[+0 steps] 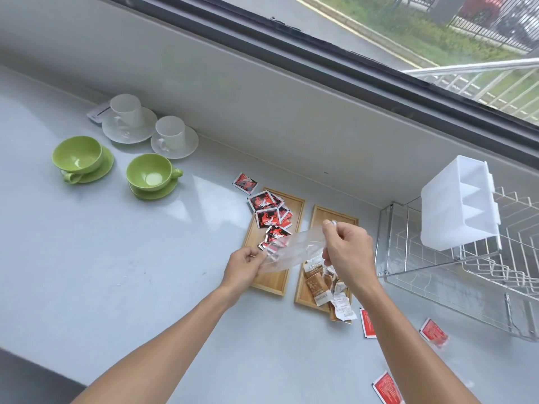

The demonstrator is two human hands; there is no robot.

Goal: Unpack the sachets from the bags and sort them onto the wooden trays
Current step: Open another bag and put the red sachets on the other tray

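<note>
Head view: both hands are working a clear plastic bag [291, 250] stretched between them above the two wooden trays. The left hand [243, 265] is pinching the bag's lower end between thumb and fingers, while the right hand [348, 250] is gripping the upper end, bunched in a closed fist. The bag is looking thin, limp and slick, so it will likely crumple and slide unless held at its edges; whether any sachet is left inside I cannot tell.

Red-and-black sachets [269, 217] are lying piled on the left tray [294, 205], with one stray [245, 183] resting on the counter just beyond it. Brown and white sachets [323, 282] are heaped on the right tray [320, 215], some spilling over its near edge. Several red sachets [433, 332] are lying loose on the counter near the right forearm. All seem light, flat and flexible, best pinched at a corner or edge.
</note>
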